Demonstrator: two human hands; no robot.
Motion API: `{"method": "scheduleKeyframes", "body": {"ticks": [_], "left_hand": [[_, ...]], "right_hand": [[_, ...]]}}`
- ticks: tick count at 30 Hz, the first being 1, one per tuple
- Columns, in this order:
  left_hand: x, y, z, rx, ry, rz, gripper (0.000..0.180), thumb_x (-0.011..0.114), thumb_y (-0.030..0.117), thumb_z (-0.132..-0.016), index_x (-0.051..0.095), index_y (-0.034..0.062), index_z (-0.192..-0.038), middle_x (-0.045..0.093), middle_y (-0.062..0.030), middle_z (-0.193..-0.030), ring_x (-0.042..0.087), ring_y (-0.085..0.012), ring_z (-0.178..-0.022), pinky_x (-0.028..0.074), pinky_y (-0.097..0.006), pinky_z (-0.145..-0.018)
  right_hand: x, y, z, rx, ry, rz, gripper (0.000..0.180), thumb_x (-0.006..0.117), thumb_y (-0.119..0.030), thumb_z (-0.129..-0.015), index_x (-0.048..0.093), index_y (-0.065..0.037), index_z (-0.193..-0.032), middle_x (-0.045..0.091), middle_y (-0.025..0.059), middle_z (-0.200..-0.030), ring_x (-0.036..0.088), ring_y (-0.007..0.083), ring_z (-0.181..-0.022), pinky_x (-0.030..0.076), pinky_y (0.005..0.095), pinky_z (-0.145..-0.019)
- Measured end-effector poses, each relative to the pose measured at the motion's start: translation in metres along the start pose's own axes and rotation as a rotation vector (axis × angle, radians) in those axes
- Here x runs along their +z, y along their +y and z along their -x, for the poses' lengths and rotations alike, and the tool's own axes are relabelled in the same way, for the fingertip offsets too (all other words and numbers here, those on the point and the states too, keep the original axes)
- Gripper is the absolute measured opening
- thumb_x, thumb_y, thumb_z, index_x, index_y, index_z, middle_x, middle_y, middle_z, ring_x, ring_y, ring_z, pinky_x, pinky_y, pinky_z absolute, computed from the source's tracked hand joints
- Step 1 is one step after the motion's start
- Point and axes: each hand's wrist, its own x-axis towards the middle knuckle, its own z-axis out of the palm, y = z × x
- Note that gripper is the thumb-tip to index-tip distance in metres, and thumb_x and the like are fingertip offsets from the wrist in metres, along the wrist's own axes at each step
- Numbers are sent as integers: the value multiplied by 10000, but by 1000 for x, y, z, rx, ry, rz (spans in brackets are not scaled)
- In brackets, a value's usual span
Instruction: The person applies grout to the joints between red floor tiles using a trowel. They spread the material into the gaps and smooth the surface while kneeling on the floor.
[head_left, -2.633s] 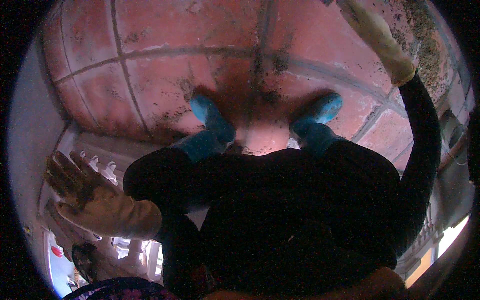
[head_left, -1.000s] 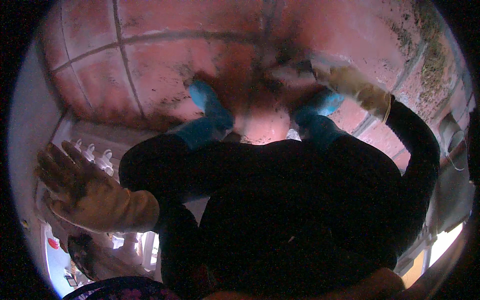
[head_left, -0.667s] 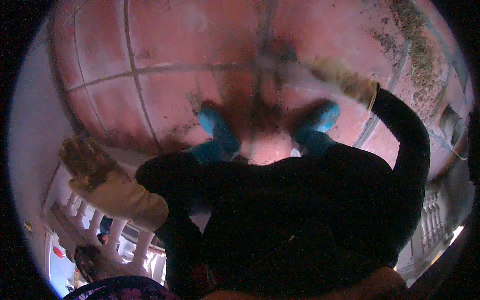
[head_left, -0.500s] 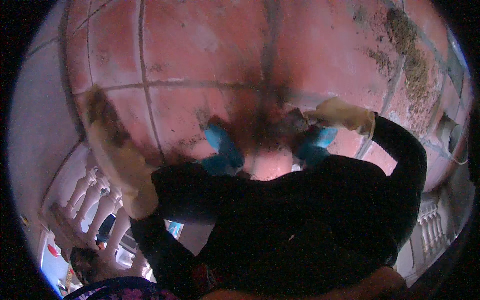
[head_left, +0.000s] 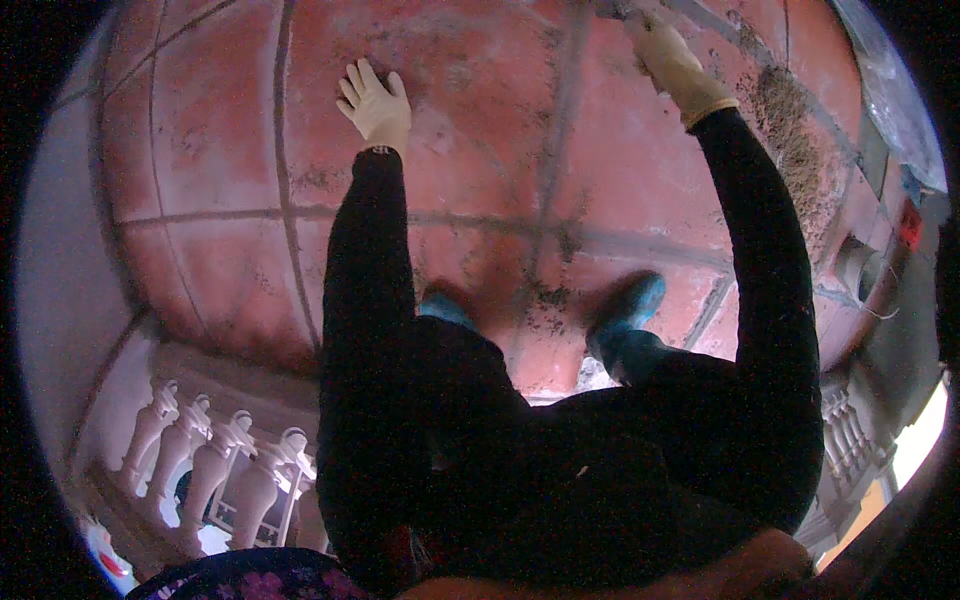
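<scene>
My left hand (head_left: 377, 108), in a cream rubber glove, is spread with its palm toward the red floor tiles (head_left: 470, 120). It holds nothing, and I cannot tell whether it touches the tile. Farther off at the upper right, my right hand (head_left: 668, 62) wears a matching glove and reaches down to the floor. Its fingers are closed about a small dark thing (head_left: 612, 9), partly cut off by the picture's upper edge, whose kind I cannot make out. Brown loose dirt (head_left: 790, 130) lies along a tile joint, right of that hand.
My blue boots (head_left: 632, 305) stand on the tiles below my arms. A pale pipe end (head_left: 856, 268) with a thin cord is at the right. Clear sheeting (head_left: 892, 85) and a small red thing (head_left: 910, 224) lie beyond it. White balusters (head_left: 215, 460) line the lower left.
Both hands have moved away from my body to the far part of the floor. The left came up from the lower left, out of a blur, and its fingers now show apart.
</scene>
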Motion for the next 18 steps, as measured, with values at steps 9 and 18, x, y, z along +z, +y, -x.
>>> {"method": "scheduleKeyframes", "body": {"ticks": [9, 18], "left_hand": [[-4, 6, 18, 58, 95, 165, 588, 448, 372, -991, 406, 28, -1467, 332, -185, -1574, 237, -398, -1472, 116, -534, -1213], [-8, 12, 15, 9, 12, 121, 590, 456, 360, -988, 401, 18, -1466, 331, -212, -1565, 237, -420, -1465, 118, -554, -1206]], "right_hand": [[63, 93, -42, -905, 417, 207, 499, 477, -430, -997, 487, -113, -1382, 609, 83, -747, 604, 191, -576, 474, 357, -456], [74, 54, 42, -67, 22, 12, 516, 487, -401, -1000, 439, -111, -1424, 627, 121, -786, 610, 211, -585, 514, 366, -539]]}}
